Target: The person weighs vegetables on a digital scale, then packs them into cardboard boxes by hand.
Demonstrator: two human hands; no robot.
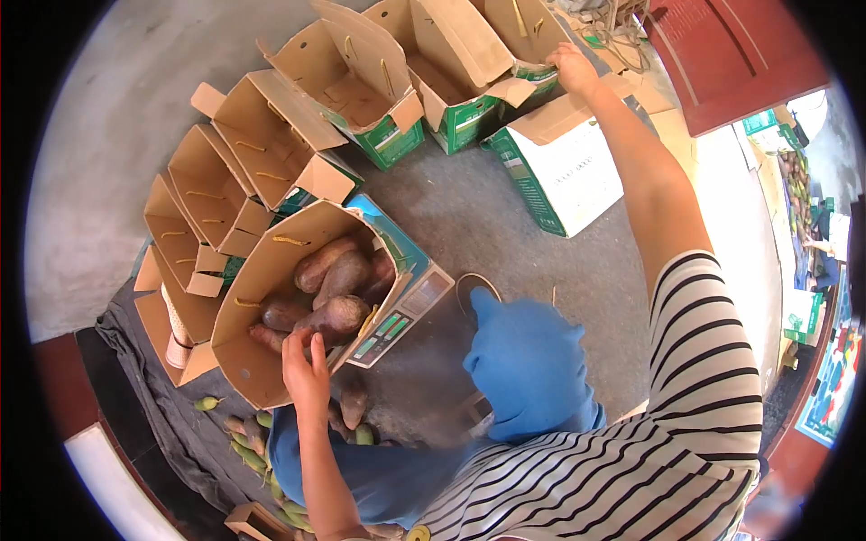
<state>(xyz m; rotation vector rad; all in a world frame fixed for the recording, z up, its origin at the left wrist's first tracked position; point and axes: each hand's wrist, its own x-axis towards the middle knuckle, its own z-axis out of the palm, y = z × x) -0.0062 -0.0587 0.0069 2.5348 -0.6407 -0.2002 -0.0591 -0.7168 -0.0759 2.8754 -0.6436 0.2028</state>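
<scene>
In the head view, an open cardboard box (257, 361) holds several oblong purple-brown fruits (336, 316) and sits on a scale with a green display (383, 335). My left hand (307, 368) is at the near rim of this box, thumb and fingers apart, fingertips against the lowest fruit. Farther off, my right arm stretches out to the upper right. There my right hand (573, 68) grips the upper edge of an open green-and-brown cardboard box (539, 81), its fingers bent over the cardboard.
Open boxes (352, 90) with yellow cord handles line the wall in a curve. A white-and-green box (568, 171) stands on the grey floor (433, 216). Loose green fruits (248, 455) lie beside my blue-clad leg, and a red door panel (731, 54) is at upper right.
</scene>
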